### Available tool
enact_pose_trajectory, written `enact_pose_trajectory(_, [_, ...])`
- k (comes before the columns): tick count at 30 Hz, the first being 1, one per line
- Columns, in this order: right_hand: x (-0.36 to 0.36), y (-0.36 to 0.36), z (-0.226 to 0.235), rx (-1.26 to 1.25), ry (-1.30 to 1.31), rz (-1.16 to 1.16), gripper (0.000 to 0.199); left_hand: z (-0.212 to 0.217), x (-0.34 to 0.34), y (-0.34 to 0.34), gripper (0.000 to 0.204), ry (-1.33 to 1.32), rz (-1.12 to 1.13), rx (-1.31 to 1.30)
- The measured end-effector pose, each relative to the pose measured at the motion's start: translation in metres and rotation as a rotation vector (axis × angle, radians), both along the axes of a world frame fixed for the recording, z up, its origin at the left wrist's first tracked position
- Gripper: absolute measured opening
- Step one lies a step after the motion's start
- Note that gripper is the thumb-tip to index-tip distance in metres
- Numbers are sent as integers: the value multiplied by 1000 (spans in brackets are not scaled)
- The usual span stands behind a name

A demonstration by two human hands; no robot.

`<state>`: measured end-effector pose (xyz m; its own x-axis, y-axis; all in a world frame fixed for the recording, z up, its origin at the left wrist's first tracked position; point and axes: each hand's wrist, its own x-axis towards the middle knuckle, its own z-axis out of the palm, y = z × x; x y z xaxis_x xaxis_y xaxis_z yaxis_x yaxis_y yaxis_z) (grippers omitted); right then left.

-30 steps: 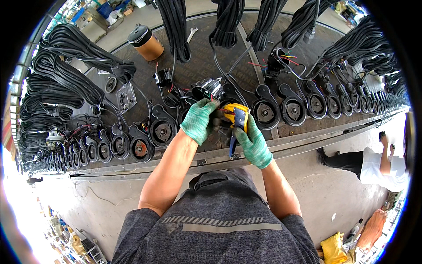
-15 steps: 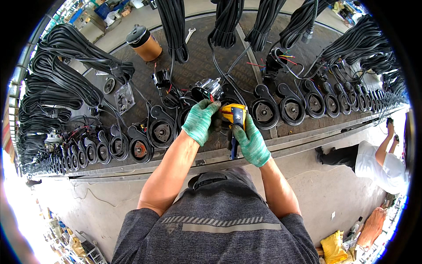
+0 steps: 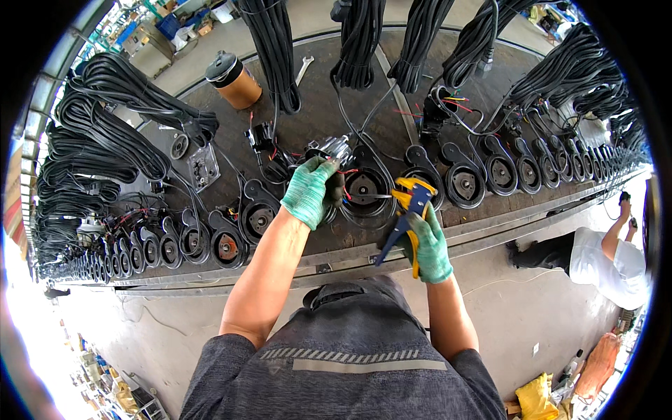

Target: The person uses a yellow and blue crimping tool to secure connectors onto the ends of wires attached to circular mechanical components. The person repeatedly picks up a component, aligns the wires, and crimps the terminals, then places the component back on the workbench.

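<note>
My left hand, in a green knit glove with dark fingertips, is closed on thin wires, some of them red. Just beyond its fingertips lies a shiny silver cylindrical part. My right hand, gloved alike, grips a yellow-and-blue wire stripper, its handles spread apart. The tool's yellow head is to the right of the left hand, apart from it. Between the hands, a round black housing with a metal centre lies on the bench. What the left fingers pinch is partly hidden.
Similar black housings line the bench's near edge on both sides. Bundled black cables lie along the far and left sides. A brown lidded jar and a wrench sit at the back. Another person is at far right.
My right hand has drawn the wire stripper right and away from my left hand, turning it, and its handles have come apart. My left hand stays near the silver part.
</note>
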<state>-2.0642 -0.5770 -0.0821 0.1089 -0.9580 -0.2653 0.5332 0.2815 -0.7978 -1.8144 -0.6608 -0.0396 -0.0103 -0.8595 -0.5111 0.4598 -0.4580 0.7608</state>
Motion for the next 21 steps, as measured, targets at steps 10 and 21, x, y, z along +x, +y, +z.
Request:
enact_pose_trajectory(10, [-61, 47, -8, 145, -25, -53, 55, -35, 43, -125, 13, -358, -90, -350])
enact_pose_trajectory(21, [-114, 16, 4, -173, 905, -107, 69, -36, 47, -36, 31, -586, -310, -384])
